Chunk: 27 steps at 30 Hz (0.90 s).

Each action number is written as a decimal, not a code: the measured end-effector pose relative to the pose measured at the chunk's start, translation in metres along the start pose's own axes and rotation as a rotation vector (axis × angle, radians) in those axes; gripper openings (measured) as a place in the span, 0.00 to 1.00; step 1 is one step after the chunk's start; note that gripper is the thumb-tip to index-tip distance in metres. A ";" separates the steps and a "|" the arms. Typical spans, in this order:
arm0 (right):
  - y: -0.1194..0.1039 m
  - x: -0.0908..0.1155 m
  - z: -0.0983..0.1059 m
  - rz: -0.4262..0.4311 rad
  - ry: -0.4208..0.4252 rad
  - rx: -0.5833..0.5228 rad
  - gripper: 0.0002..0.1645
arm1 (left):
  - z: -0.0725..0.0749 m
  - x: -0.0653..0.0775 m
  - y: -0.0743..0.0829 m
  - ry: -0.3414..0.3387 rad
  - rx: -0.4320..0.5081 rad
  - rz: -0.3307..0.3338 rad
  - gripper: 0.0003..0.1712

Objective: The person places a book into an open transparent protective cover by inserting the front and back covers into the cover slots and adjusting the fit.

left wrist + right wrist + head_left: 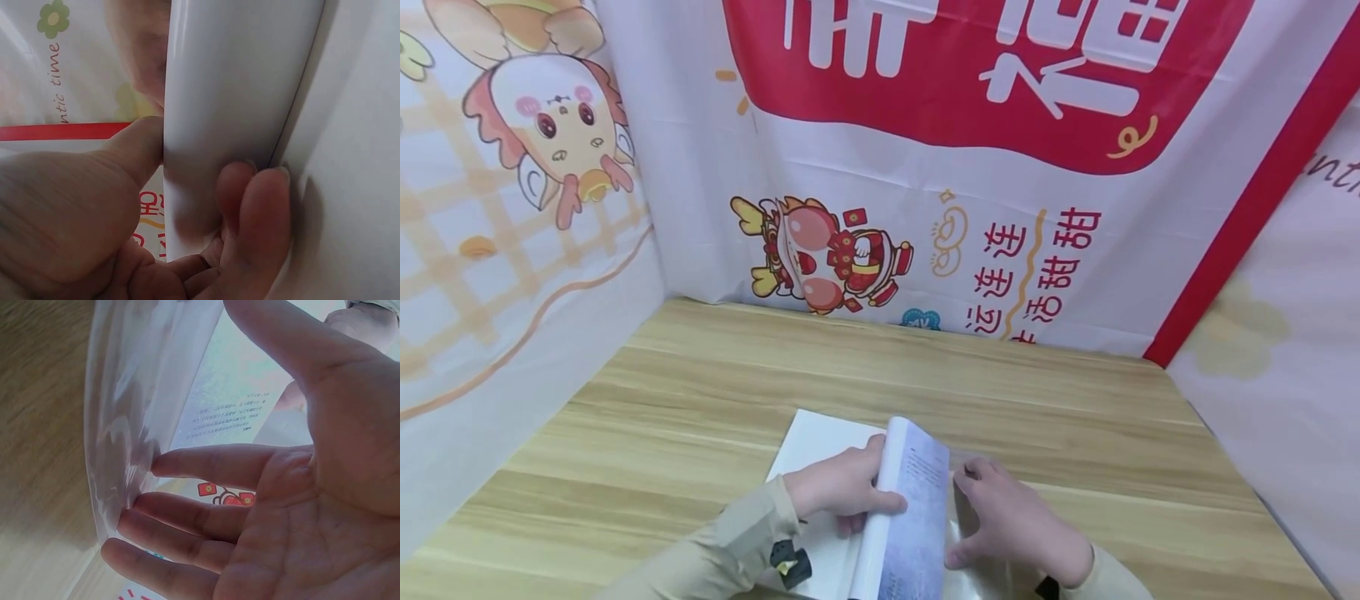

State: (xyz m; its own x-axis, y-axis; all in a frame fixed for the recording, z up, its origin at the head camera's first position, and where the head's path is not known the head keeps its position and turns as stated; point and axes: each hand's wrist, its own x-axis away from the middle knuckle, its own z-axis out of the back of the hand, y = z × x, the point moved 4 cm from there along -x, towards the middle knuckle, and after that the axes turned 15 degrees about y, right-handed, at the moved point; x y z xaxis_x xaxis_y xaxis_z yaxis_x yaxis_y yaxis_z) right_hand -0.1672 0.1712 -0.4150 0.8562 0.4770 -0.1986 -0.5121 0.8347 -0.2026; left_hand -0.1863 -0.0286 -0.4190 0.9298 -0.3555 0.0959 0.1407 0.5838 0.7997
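Note:
A book lies open near the front of the table, its white inner side [820, 442] to the left. Its bluish-purple printed cover [917, 492] stands up in a curved fold. My left hand [842, 483] grips this fold, thumb on one side and fingers on the other; the left wrist view shows the fold's pale surface [237, 81] between them. To the right of the cover is my right hand [1011, 521], fingers extended and spread from the thumb. In the right wrist view its fingertips touch a clear plastic sleeve [119, 400] beside the printed cover [231, 387].
The wood-grain table [700, 375] extends behind the book and to both sides. A white hanging cloth [685, 167] with red prints rises at the back edge, and patterned cloths flank the table left and right.

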 end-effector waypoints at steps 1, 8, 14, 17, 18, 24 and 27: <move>0.000 0.000 0.000 0.000 0.001 0.004 0.62 | 0.000 0.000 0.000 0.000 0.000 -0.003 0.40; 0.001 0.000 0.000 -0.006 0.012 0.017 0.62 | -0.001 0.000 0.001 -0.002 -0.012 -0.011 0.43; 0.001 0.000 -0.001 0.002 0.019 0.020 0.61 | -0.001 0.000 0.001 -0.001 -0.018 -0.022 0.43; 0.001 0.000 -0.001 0.000 0.017 0.020 0.62 | -0.002 0.001 0.001 -0.003 -0.018 -0.021 0.42; 0.001 0.000 -0.001 -0.002 0.016 0.018 0.62 | -0.002 0.001 0.001 -0.004 -0.017 -0.019 0.41; 0.002 0.001 -0.001 -0.003 0.025 0.024 0.63 | -0.001 0.001 0.003 -0.013 -0.001 -0.013 0.41; 0.002 0.000 0.000 0.000 0.026 0.026 0.62 | -0.001 0.001 0.004 -0.009 -0.003 -0.017 0.41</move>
State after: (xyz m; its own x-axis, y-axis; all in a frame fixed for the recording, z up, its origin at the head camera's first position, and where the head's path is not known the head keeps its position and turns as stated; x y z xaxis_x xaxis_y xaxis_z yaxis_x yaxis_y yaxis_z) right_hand -0.1678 0.1728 -0.4155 0.8538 0.4701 -0.2238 -0.5099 0.8417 -0.1774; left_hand -0.1845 -0.0260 -0.4167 0.9244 -0.3713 0.0877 0.1571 0.5800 0.7993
